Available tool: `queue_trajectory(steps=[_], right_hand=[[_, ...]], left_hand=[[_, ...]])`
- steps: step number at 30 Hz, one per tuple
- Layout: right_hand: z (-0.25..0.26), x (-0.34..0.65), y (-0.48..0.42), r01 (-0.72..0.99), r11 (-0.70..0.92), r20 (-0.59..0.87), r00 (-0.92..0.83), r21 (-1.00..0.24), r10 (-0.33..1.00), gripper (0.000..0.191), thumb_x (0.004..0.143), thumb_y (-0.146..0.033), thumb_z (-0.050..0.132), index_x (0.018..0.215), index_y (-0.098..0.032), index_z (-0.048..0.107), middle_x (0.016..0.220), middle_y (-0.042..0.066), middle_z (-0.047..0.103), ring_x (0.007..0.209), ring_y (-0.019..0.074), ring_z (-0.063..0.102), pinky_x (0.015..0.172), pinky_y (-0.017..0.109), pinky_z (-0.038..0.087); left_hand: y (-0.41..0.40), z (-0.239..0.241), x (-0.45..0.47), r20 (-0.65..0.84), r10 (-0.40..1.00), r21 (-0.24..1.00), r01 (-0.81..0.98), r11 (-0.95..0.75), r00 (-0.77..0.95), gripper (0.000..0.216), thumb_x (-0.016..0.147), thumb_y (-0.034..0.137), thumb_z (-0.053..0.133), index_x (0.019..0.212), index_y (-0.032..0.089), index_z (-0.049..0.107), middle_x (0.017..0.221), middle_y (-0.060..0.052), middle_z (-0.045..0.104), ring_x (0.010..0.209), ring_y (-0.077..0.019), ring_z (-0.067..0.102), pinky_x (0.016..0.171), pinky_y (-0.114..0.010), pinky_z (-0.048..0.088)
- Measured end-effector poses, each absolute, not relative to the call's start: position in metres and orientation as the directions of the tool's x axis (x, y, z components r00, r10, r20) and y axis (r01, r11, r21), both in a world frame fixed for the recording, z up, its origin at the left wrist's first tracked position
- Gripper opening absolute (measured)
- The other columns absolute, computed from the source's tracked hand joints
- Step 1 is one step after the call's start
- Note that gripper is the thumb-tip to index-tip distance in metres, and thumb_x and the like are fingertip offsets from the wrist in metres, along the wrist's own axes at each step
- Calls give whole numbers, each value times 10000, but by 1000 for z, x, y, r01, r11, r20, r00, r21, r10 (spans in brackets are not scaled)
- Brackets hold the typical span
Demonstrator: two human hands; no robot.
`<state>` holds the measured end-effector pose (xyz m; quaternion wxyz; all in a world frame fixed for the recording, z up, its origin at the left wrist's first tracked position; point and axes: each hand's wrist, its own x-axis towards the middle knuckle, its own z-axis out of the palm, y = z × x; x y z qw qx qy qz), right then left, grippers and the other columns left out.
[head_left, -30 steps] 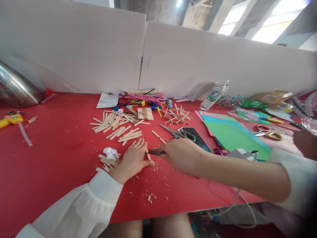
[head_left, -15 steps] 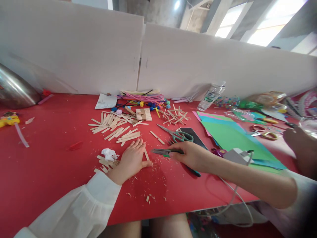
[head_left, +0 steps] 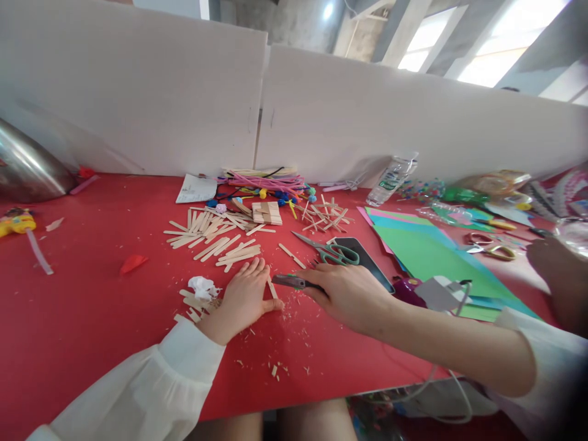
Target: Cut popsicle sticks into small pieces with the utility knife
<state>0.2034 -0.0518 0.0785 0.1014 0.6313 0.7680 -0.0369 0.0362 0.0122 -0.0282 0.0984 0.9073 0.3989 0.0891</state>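
My left hand [head_left: 243,297] rests palm down on the red table, its thumb out to the side. Between thumb and index finger it pins a wooden craft stick [head_left: 272,288] against the surface. My right hand [head_left: 346,294] is closed around pliers [head_left: 294,281]. Their jaws point left and lie over or against that stick; whether they touch it I cannot tell. Most of the handles are hidden in the palm. Green-handled scissors [head_left: 340,252] lie just beyond my right hand, partly on a dark phone [head_left: 367,260]. Wood chips [head_left: 274,370] are scattered nearby.
Loose craft sticks [head_left: 206,229] lie beyond my left hand, with crumpled white tissue [head_left: 202,286] beside it. Pink pipe cleaners [head_left: 266,180] and a plastic bottle [head_left: 390,180] stand near the white partition [head_left: 367,110]. Coloured paper [head_left: 418,245] and another person's arm [head_left: 555,275] are at right.
My right hand has shifted slightly left and turned, bringing the pliers' jaws to the pinned stick. The jaws look closer together. My left hand stays put.
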Motion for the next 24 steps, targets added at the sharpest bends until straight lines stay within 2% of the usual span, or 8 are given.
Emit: queue_trajectory(steps=[13,24], right_hand=[[81,192,-55,928,297,-244,-241,225,939,326,904,-243,389,1184,-213,555,932,95,664,727,234,666,538,291,447],[83,190,-55,907,339,-252,-278,248,927,327,905,-221,391,1185,-195,556,920,104,666,711,231,668,545,297,474]], left_hand=[[12,-30,37,96,743,238,709,-664,663,642,800,522,494,1239,55,466,1332,-222,448,1284,-299,353,1049,-422,290],[13,-29,36,93,736,214,709,-672,670,678,809,545,461,1243,24,468,1334,-223,445,1282,-292,358,1052,-408,289]])
